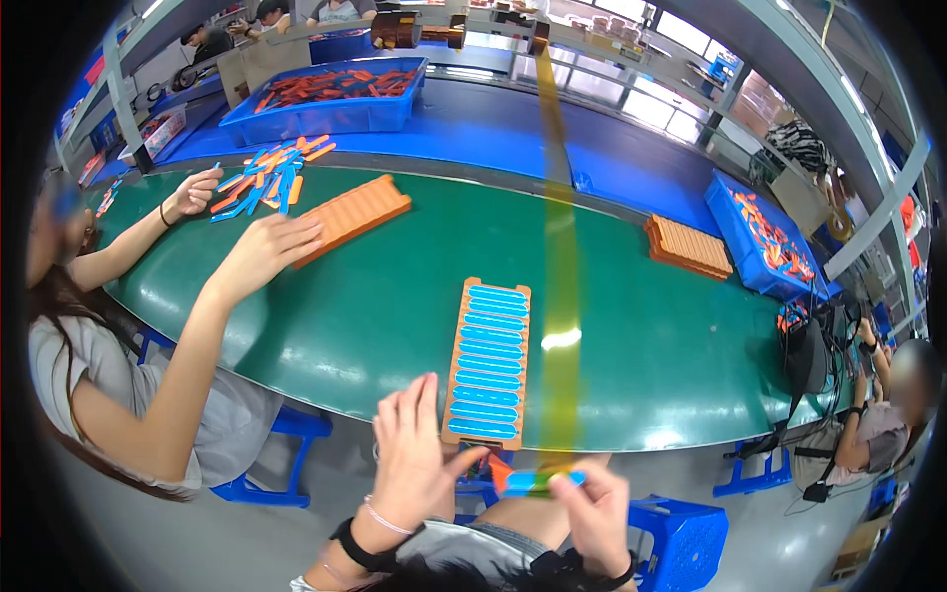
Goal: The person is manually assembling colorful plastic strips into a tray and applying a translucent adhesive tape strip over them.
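Note:
My right hand (597,508) pinches a flat blue strip (528,481) in front of the table's near edge. The lower end of a long translucent yellow tape (560,395) meets this strip, though I cannot tell whether it sticks to it. My left hand (406,459) is open with fingers stretched, beside the near end of an orange ribbed tray (451,395). A column of several blue strips (487,380) lies across that tray. Near my left thumb shows a small orange-red piece (500,472), its kind unclear.
At left, a co-worker's hand (271,252) touches another orange tray (360,212), near loose blue and orange strips (266,178). Stacked orange trays (689,247) and a blue bin (755,237) stand right. The tape comes from an overhead roll (539,37). Blue stools (681,538) stand below.

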Available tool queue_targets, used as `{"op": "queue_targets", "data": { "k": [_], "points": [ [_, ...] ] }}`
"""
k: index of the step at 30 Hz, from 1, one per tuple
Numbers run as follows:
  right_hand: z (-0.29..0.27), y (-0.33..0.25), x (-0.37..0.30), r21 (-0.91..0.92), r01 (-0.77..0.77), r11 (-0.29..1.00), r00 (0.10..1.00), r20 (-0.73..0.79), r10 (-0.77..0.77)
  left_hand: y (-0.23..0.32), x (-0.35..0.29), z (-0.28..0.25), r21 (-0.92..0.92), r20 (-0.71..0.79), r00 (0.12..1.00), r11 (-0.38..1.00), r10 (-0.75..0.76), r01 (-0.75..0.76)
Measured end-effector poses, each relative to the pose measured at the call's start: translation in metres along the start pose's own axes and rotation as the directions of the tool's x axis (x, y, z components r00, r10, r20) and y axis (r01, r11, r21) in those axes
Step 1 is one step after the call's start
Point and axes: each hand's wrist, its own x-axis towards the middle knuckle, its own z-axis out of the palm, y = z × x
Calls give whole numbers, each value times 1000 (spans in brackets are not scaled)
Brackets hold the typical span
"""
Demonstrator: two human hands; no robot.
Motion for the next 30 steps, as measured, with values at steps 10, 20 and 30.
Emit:
{"op": "queue_targets", "data": {
  "k": [10, 20, 30],
  "points": [
    [15, 13, -12, -101, -117, 988, 992, 34, 121, -5, -13, 6, -69, 85, 985, 988, 147, -142],
    [20, 21, -9, 145, -110, 983, 959, -245, 143, 9, -27, 11, -42, 164, 979, 992, 125, -119],
    [22, 21, -5, 118, -123, 985, 949, -276, 152, -9, -12, 3, -154, 60, 937, 931, 344, -332]
  ]
}}
